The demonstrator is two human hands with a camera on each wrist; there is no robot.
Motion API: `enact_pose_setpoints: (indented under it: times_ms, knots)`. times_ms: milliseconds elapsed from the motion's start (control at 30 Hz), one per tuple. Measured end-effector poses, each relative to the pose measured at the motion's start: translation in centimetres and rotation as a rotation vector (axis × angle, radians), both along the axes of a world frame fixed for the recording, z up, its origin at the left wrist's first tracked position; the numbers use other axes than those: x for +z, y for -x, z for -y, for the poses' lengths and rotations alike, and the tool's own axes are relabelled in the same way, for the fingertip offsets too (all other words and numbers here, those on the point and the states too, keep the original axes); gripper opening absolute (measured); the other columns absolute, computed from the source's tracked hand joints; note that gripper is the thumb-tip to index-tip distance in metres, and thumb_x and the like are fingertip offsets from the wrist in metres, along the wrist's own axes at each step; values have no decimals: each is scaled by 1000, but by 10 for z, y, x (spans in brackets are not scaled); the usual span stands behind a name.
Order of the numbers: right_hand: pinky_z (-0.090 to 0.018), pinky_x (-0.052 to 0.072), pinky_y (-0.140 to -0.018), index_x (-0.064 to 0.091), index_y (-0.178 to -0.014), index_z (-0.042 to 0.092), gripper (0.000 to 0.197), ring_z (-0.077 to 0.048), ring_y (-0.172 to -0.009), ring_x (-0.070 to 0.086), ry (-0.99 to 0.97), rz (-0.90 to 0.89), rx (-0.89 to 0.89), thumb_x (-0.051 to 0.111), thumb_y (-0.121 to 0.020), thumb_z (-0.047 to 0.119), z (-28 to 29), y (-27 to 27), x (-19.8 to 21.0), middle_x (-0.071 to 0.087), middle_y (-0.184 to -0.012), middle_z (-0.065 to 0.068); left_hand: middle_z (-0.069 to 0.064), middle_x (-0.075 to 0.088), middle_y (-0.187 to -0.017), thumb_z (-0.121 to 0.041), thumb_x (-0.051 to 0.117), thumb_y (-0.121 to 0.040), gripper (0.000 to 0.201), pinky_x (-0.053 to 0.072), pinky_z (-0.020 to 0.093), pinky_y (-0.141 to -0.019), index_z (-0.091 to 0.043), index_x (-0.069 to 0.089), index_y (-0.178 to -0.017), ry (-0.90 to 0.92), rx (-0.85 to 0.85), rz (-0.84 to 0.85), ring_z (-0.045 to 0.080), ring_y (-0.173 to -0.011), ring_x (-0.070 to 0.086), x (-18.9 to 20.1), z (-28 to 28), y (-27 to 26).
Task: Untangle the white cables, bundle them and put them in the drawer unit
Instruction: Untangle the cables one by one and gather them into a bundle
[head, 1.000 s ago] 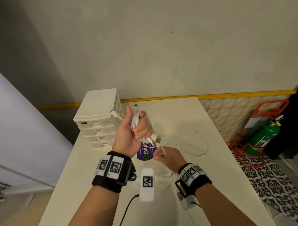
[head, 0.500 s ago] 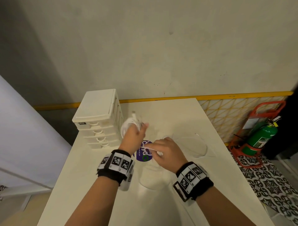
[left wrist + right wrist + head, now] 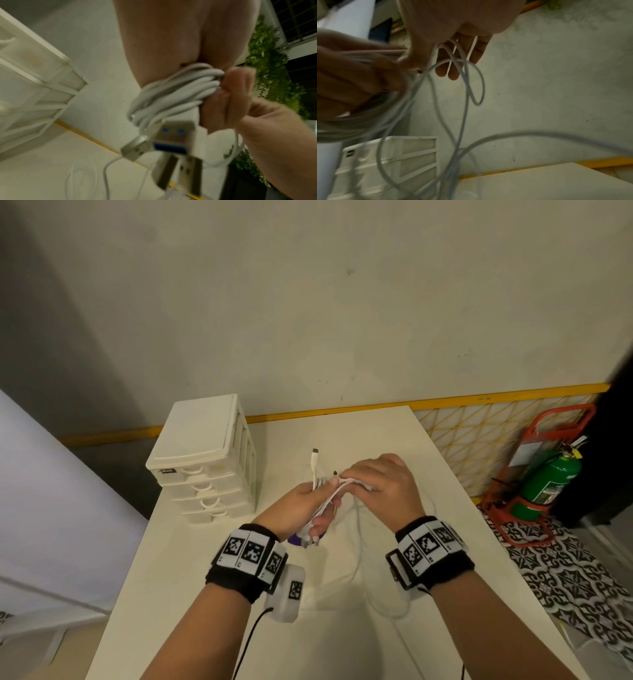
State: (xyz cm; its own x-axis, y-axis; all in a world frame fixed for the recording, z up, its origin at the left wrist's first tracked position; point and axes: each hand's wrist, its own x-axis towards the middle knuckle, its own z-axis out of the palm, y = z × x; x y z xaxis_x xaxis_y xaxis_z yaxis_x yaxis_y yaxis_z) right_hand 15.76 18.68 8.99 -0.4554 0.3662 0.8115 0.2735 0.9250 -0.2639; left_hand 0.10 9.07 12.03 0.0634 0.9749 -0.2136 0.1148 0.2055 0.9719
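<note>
Left hand (image 3: 298,506): closed round a coil (image 3: 173,92) of the white cables (image 3: 323,501). One plug (image 3: 314,457) stuck up past the fingers, and USB plugs (image 3: 171,140) hung below the coil.
Right hand (image 3: 382,483): touching the left hand's fingertips, its fingers bent over thin strands and pinching them. Loops hung from it toward the desk (image 3: 205,594).
Slack (image 3: 359,563): lay loose on the desk, near side of the hands.
Drawer unit (image 3: 205,460): far left on the desk, its drawers apparently shut.
Step, as judged: winding the slack onto the coil; stowing not begun.
Method, as judged: the right hand should feed each turn flat beside the last under light tension. The left thumb should pin each turn, and any crossing in the slack should be cleared before it reaches the coil.
Risk, as judged: the dangling plugs could snag a loop.
</note>
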Motion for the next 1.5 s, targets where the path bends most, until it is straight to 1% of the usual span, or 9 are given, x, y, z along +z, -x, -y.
enact_pose_setpoints:
  times_ms: [167,367,500,700,967,1067,1233,1400,1500]
  knots:
    - [-29,34,-75,72,-75,28,14,-8,-75,61,140,81,-149,60,-80,31,-25,-20,-6,70,-77,10,-4,33,-42,-30,62,-85,35,26,21,-39,-13,46,-60,-138,133,12,13,-35,28,5,14,11]
    - [-43,53,-69,73,-78,17,16,-20,-70,66,510,147,-349,71,-79,33,-35,-41,-43,72,-79,0,-4,31,-41,-19,58,-90,40,26,19,-37,-19,43,-53,-265,522,184,14,-33,25,16,25,44]
    - [-39,50,-71,70,-77,20,24,-20,-70,63,562,234,-387,70,-77,44,-27,-33,-50,69,-76,2,-2,28,-41,-16,55,-92,39,27,20,-37,-16,42,-55,-291,674,185,15,-33,24,9,25,44]
    - [-39,51,-79,62,-90,9,25,-31,-85,63,1037,323,-593,54,-91,33,-53,-55,-62,70,-90,-11,-6,34,-47,-21,49,-96,28,26,20,-37,-18,47,-69,-351,759,339,10,-38,29,13,35,59]
    - [-35,50,-73,66,-88,16,35,-18,-77,62,855,73,-20,53,-87,48,10,-1,-21,68,-79,1,-3,30,-44,-20,48,-97,33,27,21,-37,-16,46,-64,-334,581,197,13,-35,26,26,24,33]
    - [-27,49,-77,62,-104,27,45,-10,-84,63,984,264,143,61,-73,60,32,21,-20,67,-88,9,-3,29,-42,-21,49,-97,35,24,22,-38,-15,47,-62,-335,526,214,15,-34,25,28,19,17]
    - [-33,56,-70,68,-96,13,15,-21,-68,68,1122,365,54,57,-88,18,32,17,-51,68,-78,-3,-4,31,-45,-19,48,-97,31,28,20,-38,-16,48,-66,-427,591,244,12,-36,27,44,27,21]
    - [-36,53,-63,63,-73,13,23,-22,-56,61,1056,80,-294,62,-86,32,3,-14,-50,63,-62,-7,-2,34,-46,-19,50,-96,29,25,24,-39,-15,50,-67,-413,789,182,12,-38,29,33,36,39]
    - [-30,46,-45,60,-74,10,30,-25,-48,56,1295,-27,-267,56,-90,35,-2,-17,-39,53,-61,-7,-1,35,-48,-19,51,-96,28,26,24,-40,-15,50,-68,-360,844,189,13,-41,29,23,35,38]
